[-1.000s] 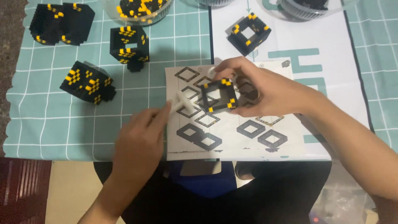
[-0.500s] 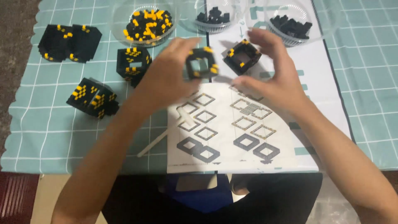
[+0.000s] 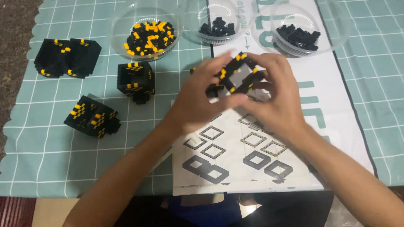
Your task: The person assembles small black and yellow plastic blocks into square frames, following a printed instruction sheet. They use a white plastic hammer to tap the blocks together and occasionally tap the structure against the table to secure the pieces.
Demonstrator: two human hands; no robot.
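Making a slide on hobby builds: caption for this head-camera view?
Both hands, left hand and right hand, hold a hollow black-and-yellow brick frame above the instruction sheet.

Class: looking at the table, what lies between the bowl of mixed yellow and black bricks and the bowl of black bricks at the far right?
In the head view, a third clear bowl holding a few black bricks sits between the mixed bowl and the right bowl.
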